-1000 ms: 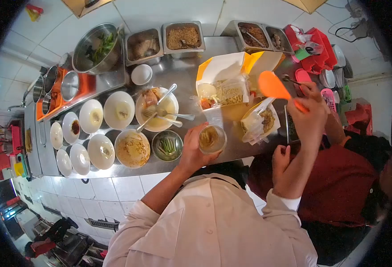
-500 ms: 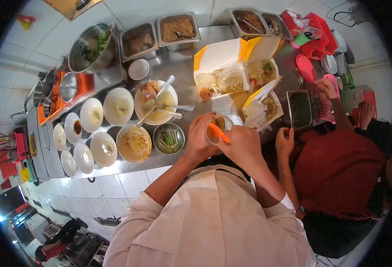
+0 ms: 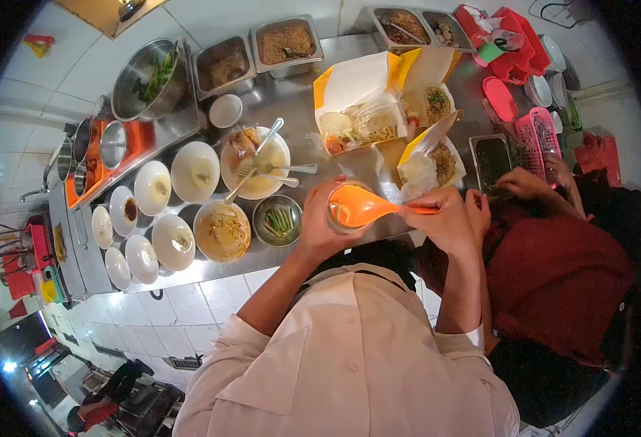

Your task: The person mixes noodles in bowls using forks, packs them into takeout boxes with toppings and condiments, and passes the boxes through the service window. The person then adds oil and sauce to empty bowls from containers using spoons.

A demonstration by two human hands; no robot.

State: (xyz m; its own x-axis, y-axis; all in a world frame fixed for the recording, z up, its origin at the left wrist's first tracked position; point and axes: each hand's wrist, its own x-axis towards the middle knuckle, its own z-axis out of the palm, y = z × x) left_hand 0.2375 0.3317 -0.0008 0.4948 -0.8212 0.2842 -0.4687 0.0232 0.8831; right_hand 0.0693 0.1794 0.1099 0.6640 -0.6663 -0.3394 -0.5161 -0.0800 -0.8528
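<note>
My left hand is wrapped around a small clear cup close to the front of the counter. An orange soup spoon lies over the cup's mouth, and its bowl hides most of what is inside. To the right, my right hand grips the spoon's handle. Just left of the cup is a metal bowl of cut green vegetables. Beyond my right hand stand open yellow-and-white takeaway boxes with noodles, among them a small box and a larger box.
Several white bowls, including a sauce-smeared bowl, line the left. A bowl with cutlery stands behind. Metal food pans sit along the wall. At right, a co-worker in a dark red top reaches near a metal tray and pink basket.
My right hand has moved right, and the orange spoon has come up out of the cup to lie level over its mouth. The co-worker's hand has come down toward the metal tray.
</note>
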